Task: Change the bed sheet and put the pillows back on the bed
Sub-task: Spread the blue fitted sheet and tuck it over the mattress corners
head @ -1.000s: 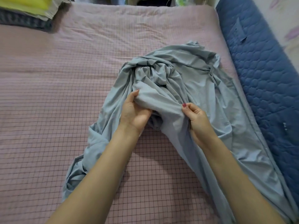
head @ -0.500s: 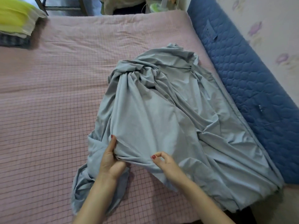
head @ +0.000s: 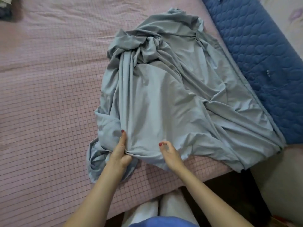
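Observation:
A crumpled light blue-grey bed sheet point(head: 164, 99) lies bunched on the right half of the bed, which is covered by a pink checked mattress pad point(head: 49, 99). My left hand point(head: 120, 150) grips a gathered fold of the sheet near the bed's front edge, thumb pointing up along the fabric. My right hand point(head: 169, 153) rests at the sheet's near edge with thumb and fingers pinched on the cloth. The sheet's right side runs along the bed's edge. No pillows are in view.
A dark blue quilted pad point(head: 262, 54) stands along the wall at the right of the bed. Folded items point(head: 5, 9) sit at the bed's far left corner. My legs point(head: 164, 208) are against the bed's front edge, with dark floor to their right.
Both hands pulled a fold of the sheet from the bunched middle toward the bed's front edge, spreading that part flatter. The view tilted down, and my legs now show.

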